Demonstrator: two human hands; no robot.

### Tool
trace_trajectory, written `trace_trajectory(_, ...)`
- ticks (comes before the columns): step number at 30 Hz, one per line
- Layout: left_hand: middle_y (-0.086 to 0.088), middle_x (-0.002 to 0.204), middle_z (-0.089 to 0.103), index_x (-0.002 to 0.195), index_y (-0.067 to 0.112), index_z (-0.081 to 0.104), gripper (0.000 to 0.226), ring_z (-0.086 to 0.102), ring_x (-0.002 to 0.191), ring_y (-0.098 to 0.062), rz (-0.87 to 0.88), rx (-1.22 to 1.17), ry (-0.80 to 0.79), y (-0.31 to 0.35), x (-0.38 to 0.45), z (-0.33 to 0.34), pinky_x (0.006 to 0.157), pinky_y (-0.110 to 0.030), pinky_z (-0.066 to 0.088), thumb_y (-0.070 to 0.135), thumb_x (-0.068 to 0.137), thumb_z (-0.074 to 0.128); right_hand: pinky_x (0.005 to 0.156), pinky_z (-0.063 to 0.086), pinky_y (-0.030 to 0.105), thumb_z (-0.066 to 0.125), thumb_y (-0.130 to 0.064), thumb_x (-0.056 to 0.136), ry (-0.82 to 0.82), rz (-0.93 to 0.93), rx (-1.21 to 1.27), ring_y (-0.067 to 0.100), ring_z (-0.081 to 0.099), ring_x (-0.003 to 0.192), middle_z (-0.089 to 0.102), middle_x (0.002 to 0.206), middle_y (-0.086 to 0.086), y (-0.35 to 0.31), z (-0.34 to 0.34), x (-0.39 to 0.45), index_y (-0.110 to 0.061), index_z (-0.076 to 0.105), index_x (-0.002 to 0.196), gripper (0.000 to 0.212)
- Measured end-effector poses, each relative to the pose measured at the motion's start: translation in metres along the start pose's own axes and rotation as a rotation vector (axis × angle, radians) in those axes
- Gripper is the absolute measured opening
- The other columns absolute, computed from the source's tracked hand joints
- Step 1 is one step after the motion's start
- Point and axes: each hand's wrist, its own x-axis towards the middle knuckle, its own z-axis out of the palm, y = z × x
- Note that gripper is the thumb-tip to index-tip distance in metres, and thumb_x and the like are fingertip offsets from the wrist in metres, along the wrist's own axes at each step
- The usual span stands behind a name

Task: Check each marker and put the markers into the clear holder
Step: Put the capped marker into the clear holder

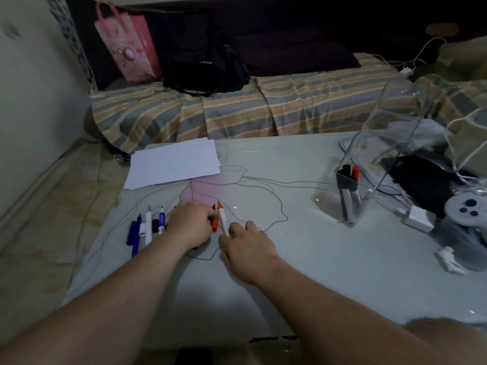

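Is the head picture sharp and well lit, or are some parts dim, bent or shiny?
Head view: dim overall, the far background nearly black; wide-angle bending at the edges; small glints on the glossy table; the clear holder reflects light; the right hand looks slightly soft.

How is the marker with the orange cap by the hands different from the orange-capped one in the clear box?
The orange-capped marker by the hands lies flat on the table; the orange-capped marker in the clear holder stands nearly upright, cap up. The first is touched by the right hand; the second is untouched. The first lies beside loose markers; the second sits with black-capped ones. Both have white barrels.
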Motion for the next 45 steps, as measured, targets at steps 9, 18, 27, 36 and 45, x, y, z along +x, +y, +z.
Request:
trace_trajectory(9,0.012,0.116,0.066,0.117,0.050,0.067,0.037,0.045,0.110,-0.024,0.080,0.150,-0.041,0.013,0.004,0.003,0.089,-0.038,0.041,0.024,0.092,0.057,0.074,0.042,0.038,0.040,-0.013,0.100,-0.037,0.282,0.070,0.035,0.060,0.113,0.059,0.123,0.012,0.042,-0.011,-0.001,-0.018,0.041,0.152,0.052)
trace_trajectory(18,0.009,0.098,0.064,0.096,0.034,0.066,0.022,0.057,0.101,-0.021,0.121,-0.186,-0.028,0.038,0.005,0.015,0.078,-0.030,0.041,0.038,0.079,0.078,0.073,0.038,0.037,0.036,-0.019,0.102,-0.076,0.446,0.399,0.040,0.060,0.103,0.062,0.114,0.026,0.094,-0.028,-0.022,-0.009,0.038,0.124,0.024)
trace_trajectory(27,0.012,0.092,0.071,0.092,0.035,0.069,0.024,0.066,0.088,-0.008,0.092,-0.533,0.025,0.056,-0.001,0.010,0.077,-0.019,0.049,0.020,0.077,0.081,0.077,0.053,0.043,0.031,-0.059,0.101,0.105,0.316,0.313,0.029,0.061,0.090,0.066,0.092,-0.001,0.120,-0.044,-0.040,-0.036,0.051,0.109,0.031)
trace_trajectory(36,0.016,0.084,0.066,0.099,0.034,0.073,0.019,0.057,0.079,0.004,0.206,-0.473,0.037,0.079,-0.008,-0.003,0.064,-0.013,0.035,0.023,0.084,0.077,0.073,0.055,0.045,0.037,-0.058,0.101,0.137,0.193,0.113,0.027,0.059,0.091,0.054,0.088,-0.006,0.118,-0.051,-0.052,-0.038,0.050,0.110,0.026)
trace_trajectory(45,0.008,0.097,0.065,0.112,0.036,0.067,0.020,0.053,0.092,-0.010,0.406,-0.359,-0.008,0.098,-0.011,-0.010,0.078,-0.030,0.041,0.041,0.099,0.052,0.064,0.047,0.035,0.042,-0.059,0.099,0.246,0.151,0.017,0.029,0.062,0.093,0.050,0.087,-0.006,0.112,-0.060,-0.054,-0.036,0.058,0.108,0.030)
